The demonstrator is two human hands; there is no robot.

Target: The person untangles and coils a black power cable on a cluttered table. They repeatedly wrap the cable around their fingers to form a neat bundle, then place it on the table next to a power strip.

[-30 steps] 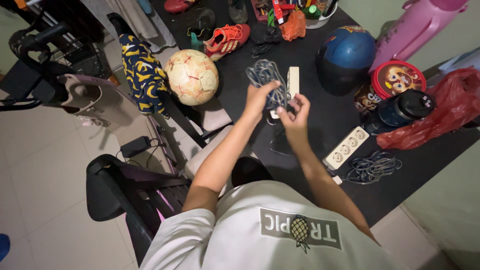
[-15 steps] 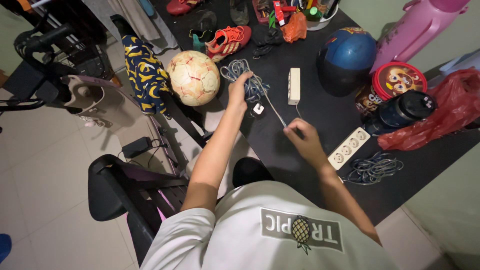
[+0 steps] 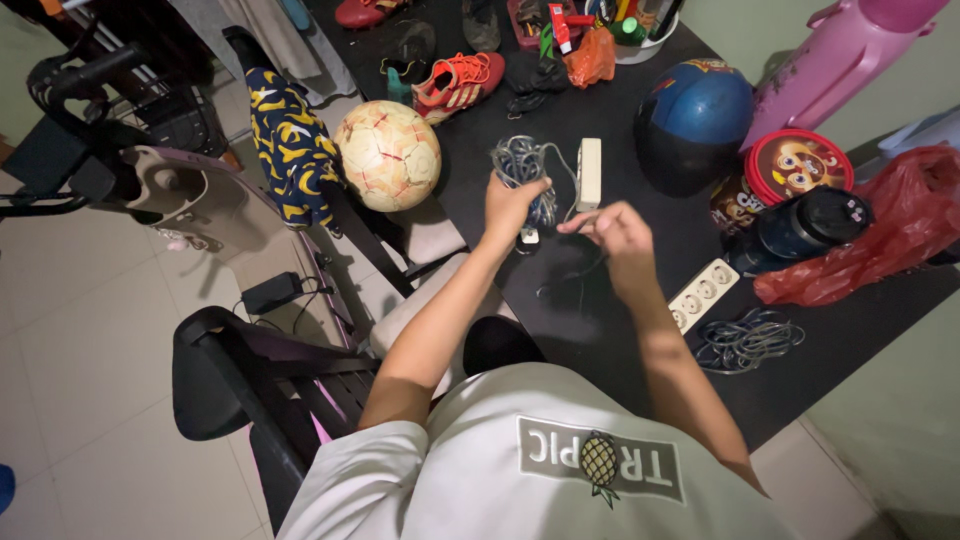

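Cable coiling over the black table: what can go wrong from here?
1. The left hand holds the cable bundle loosely, so loops could slip and tangle.
2. The cord still runs to the white power strip; a pull from the right hand might drag it.

On the worktop (image 3: 600,330), a coiled cable (image 3: 520,165) lies left of one power strip (image 3: 589,173). A ball (image 3: 387,155) sits further left, a helmet (image 3: 693,122) right. Nearer, a second power strip (image 3: 703,293) lies beside another cable bundle (image 3: 745,340). Shoes (image 3: 458,80) lie far.
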